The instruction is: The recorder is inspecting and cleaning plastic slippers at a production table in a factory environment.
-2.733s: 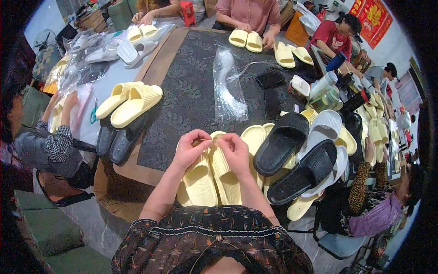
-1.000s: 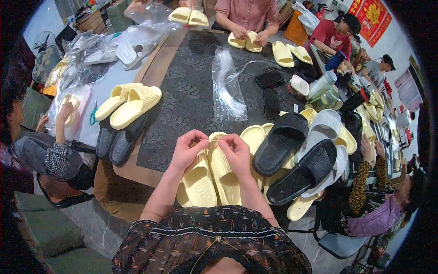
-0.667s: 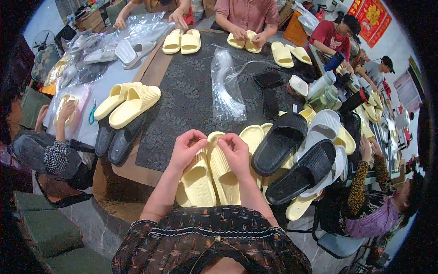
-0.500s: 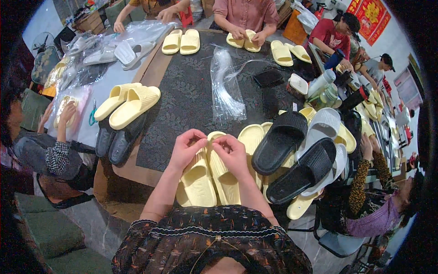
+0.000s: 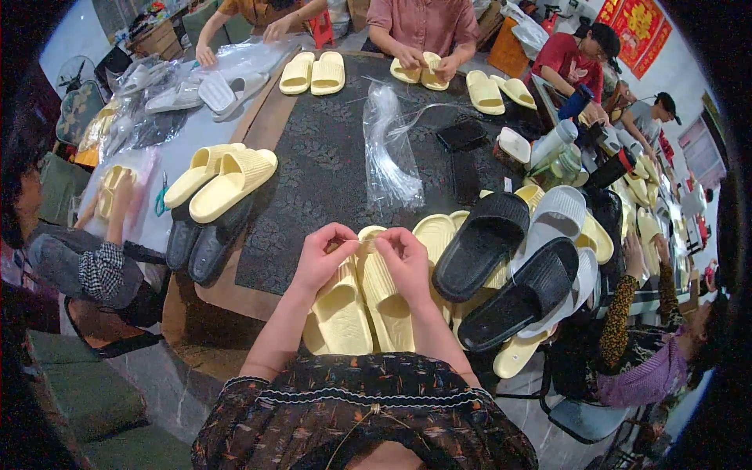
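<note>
A pair of pale yellow slide slippers, the left slipper and the right slipper, lies side by side before me at the near table edge. My left hand is over the ribbed strap of the left one, thumb and fingertips pinched together. Over the right one's strap, my right hand also pinches. The fingertips are a small gap apart, and whatever thin thing they hold is too small to make out. Beyond them lies a clear plastic bag of thin, whitish strands.
At my right are piled black slippers, grey slippers and yellow ones. Yellow slippers rest on black ones at the left edge. Bottles and a dark phone stand or lie farther back. Co-workers sit around, one handling yellow slippers opposite.
My right hand has shifted slightly right, widening the gap between my fingertips. My left hand is almost still. The co-workers at the left and right have moved their hands.
</note>
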A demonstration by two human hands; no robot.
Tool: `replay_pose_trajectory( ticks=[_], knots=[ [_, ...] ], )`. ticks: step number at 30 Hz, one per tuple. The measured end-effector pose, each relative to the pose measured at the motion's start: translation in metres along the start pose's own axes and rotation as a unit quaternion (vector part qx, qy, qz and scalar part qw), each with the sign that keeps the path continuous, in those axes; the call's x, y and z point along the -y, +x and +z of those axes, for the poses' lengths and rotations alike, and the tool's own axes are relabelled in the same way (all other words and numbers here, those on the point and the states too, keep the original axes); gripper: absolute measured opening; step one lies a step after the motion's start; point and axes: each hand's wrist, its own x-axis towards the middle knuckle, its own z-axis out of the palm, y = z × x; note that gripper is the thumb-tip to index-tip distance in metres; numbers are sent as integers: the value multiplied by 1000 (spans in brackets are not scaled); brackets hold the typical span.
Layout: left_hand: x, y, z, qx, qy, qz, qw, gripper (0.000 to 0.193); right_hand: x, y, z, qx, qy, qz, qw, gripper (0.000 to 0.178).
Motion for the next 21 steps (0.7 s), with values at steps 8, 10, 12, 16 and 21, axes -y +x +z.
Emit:
replay_pose_trajectory(
  ticks=[8,10,12,16,21],
  knots=[
    [-1,0,1,1,11,-3,1000,10,1,0,-1,8,-20,-4,1000,8],
    [2,0,0,-3,6,-6,1000,11,-1,0,-5,21,-23,2,1000,7],
    [2,1,1,-3,-2,-7,1000,11,-2,0,-6,30,-62,-23,997,8],
    [0,0,0,4,11,3,1000,11,9,-2,-1,62,-116,-28,991,7],
    [0,0,0,-8,10,-11,1000,10,4,-1,-3,25,-25,7,999,5]
  ],
)
